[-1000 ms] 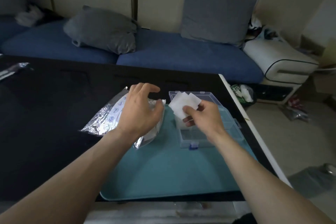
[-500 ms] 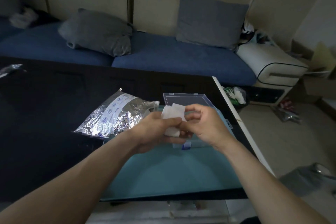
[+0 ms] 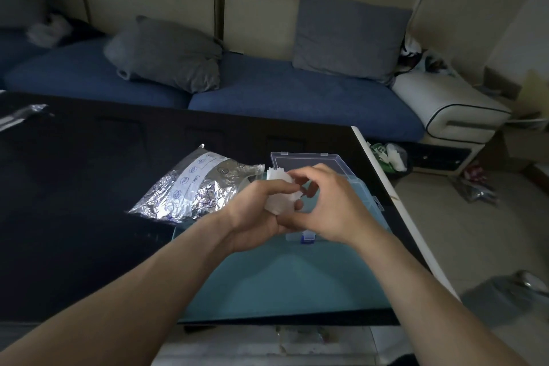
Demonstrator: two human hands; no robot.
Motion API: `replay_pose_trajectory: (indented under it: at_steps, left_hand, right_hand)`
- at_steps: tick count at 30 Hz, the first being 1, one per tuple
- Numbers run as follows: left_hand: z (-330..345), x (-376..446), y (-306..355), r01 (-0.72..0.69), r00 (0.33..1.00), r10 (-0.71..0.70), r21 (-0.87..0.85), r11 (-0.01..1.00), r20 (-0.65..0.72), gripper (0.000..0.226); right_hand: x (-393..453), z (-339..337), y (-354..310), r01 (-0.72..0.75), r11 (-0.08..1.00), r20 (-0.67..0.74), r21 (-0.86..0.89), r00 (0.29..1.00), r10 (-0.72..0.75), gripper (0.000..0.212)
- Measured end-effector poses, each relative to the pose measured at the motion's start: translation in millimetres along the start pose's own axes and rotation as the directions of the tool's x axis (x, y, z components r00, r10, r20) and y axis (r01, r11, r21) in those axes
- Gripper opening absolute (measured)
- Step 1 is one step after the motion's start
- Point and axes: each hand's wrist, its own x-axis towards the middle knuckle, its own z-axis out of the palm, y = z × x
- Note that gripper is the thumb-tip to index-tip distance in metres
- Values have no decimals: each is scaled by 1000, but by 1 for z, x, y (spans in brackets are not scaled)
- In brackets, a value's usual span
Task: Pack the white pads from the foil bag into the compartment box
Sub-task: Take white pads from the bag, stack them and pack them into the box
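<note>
A small stack of white pads (image 3: 278, 194) is held between both hands above the clear compartment box (image 3: 309, 160). My left hand (image 3: 258, 211) grips the stack from the left and below. My right hand (image 3: 329, 208) pinches the pads from the right with curled fingers. The box lies open on a teal tray (image 3: 285, 279), its lid tipped back and its blue latch (image 3: 307, 238) at the front; my hands hide most of its compartments. The crinkled foil bag (image 3: 196, 187) lies to the left, its mouth toward the box.
The tray sits on a black table (image 3: 74, 187) whose right edge (image 3: 395, 202) runs beside the box. Another foil piece (image 3: 20, 114) lies at the far left. A blue sofa (image 3: 267, 92) with grey cushions stands behind. Clutter and a grey bin (image 3: 511, 297) are on the floor at right.
My left hand left the foil bag and joined my right hand on the pads. Both hands now hold the stack together over the box.
</note>
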Motion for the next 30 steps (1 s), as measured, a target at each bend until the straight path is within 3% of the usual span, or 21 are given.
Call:
replay_pose_trajectory:
  at_steps: [4, 9, 12, 16, 21, 25, 30]
  left_hand:
    - [-3, 1, 2, 31, 999, -32, -36, 999, -26, 12]
    - [-4, -2, 6, 22, 1000, -22, 5, 1000, -22, 15]
    - [-7, -1, 5, 22, 1000, -22, 56, 998, -5, 26]
    - [-11, 1, 4, -22, 998, 29, 130, 991, -56, 23]
    - [-11, 1, 4, -65, 994, 80, 184, 981, -72, 22]
    - [-9, 2, 2, -61, 997, 71, 202, 978, -42, 24]
    - [-9, 5, 1, -61, 994, 80, 222, 973, -80, 28]
  right_hand:
    - [-1, -2, -2, -15, 999, 1, -36, 1000, 15, 75]
    - [-4, -1, -1, 31, 994, 98, 108, 994, -42, 86]
    - [-4, 1, 0, 0, 978, 100, 211, 995, -22, 74]
    - [-3, -2, 7, -98, 945, 83, 312, 994, 76, 58]
    - [0, -5, 11, -199, 805, 129, 558, 980, 153, 39]
    - [-1, -4, 12, -161, 820, 36, 550, 985, 169, 10]
    - [1, -5, 12, -208, 766, -26, 609, 959, 282, 5]
